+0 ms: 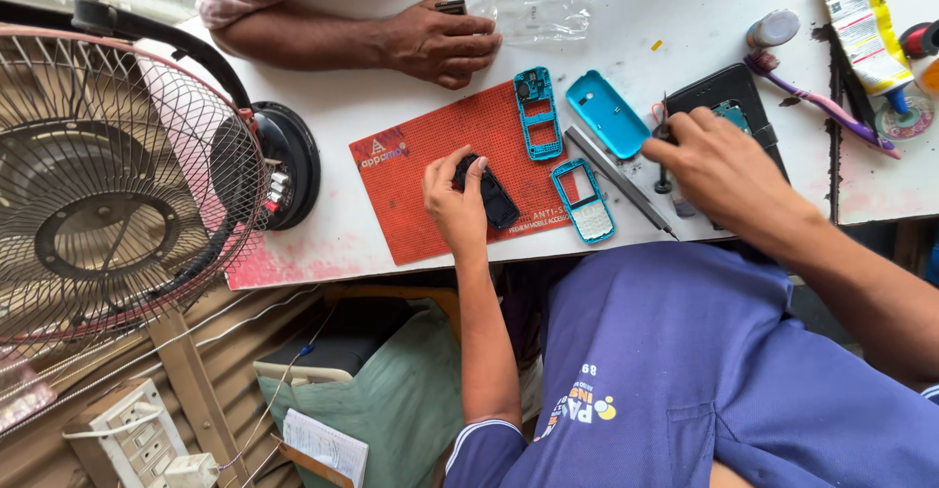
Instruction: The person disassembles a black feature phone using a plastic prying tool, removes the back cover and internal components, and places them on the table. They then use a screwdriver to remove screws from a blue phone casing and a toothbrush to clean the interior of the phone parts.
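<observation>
My left hand (456, 206) grips a black phone body (492, 198) lying on a red work mat (421, 180). My right hand (719, 167) is closed on a small thin screwdriver (664, 151), held upright beside a black tray (729, 89). Between my hands lie a blue keypad frame (584, 201), a blue inner frame (537, 112), a blue back cover (607, 112) and a grey metal bar tool (616, 178).
Another person's hand (437, 44) rests at the table's far edge on a clear plastic bag (533, 11). A purple toothbrush (822, 103) and a yellow glue tube (865, 24) lie at right. A caged fan (122, 190) stands left, with a power strip (137, 439) below.
</observation>
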